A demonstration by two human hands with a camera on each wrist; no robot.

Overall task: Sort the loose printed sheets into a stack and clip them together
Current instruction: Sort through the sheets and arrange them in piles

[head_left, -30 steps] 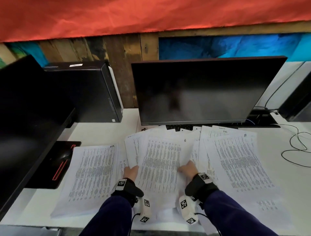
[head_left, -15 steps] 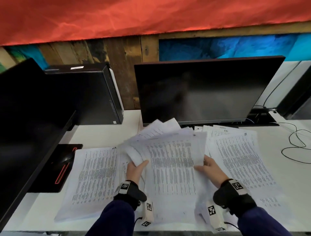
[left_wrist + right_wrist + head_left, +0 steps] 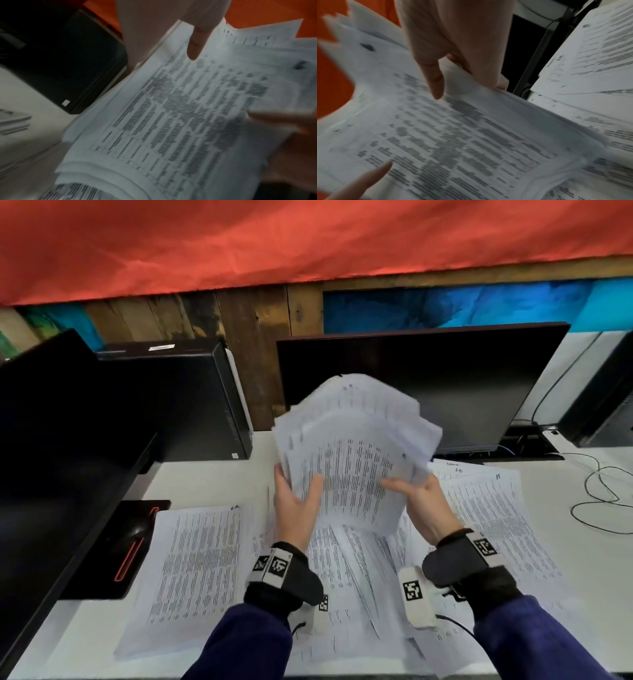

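Note:
Both hands hold up a fanned bundle of printed sheets above the desk, in front of the monitor. My left hand grips its left edge, thumb on the front page, fingers behind. My right hand grips the right edge the same way. In the left wrist view the bundle shows its thumb on top; in the right wrist view the bundle is pinched between thumb and fingers. More loose sheets lie on the desk at the left, middle and right. No clip is visible.
A dark monitor stands behind the bundle. A black computer case stands at back left and another black screen at the left. A mouse on a black pad lies left of the sheets. Cables trail on the white desk.
The hands gathered middle sheets lying flat on the desk, then lifted them as one bundle up and tilted it upright in front of the monitor. Other sheets stayed on the desk.

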